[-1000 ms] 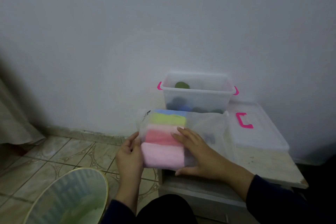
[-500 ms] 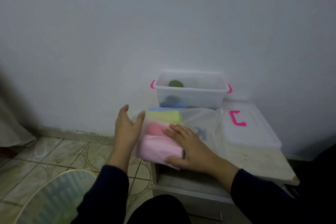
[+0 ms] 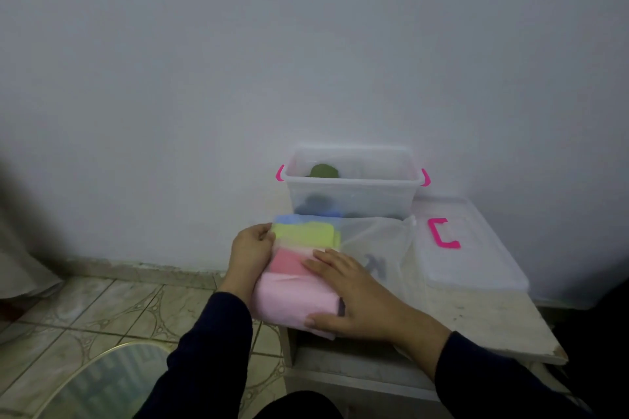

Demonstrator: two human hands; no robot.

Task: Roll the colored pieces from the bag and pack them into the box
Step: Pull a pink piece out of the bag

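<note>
A plain pale wall (image 3: 306, 61) is seen behind a small worn white table (image 3: 476, 313), with tiled floor (image 3: 119, 303) off to the left of the left hand. The table's near edge is chipped at its right corner; bare tabletop is left open to the right of the right hand.

A translucent bag (image 3: 371, 248) is laid on the table's left end, its left side overhanging the table edge. Folded colored pieces (image 3: 299, 265) are stacked inside it: blue farthest, then yellow-green, red-pink, and pale pink nearest.

The left hand (image 3: 250, 257) is placed against the bag's left edge, fingers curled around the yellow-green layer's corner, so the bag is gripped there. The right hand (image 3: 357, 292) is laid flat and spread on top of the stack, thumb wrapped under the near edge of the pale pink piece; it is pressed down, not clenched.

A clear box (image 3: 350, 190) with pink handles is set just beyond the hands, against the wall, its top open. A dark green roll (image 3: 323, 171) is seen inside, with darker shapes lower down, too blurred to tell. The bag's far edge is touching or nearly touching the box front.

A clear lid (image 3: 476, 258) with a pink clip (image 3: 442, 233) is laid flat to the right of the right hand, beside the bag.

A round glass top (image 3: 102, 384) with a gold rim is seen below the left forearm.
</note>
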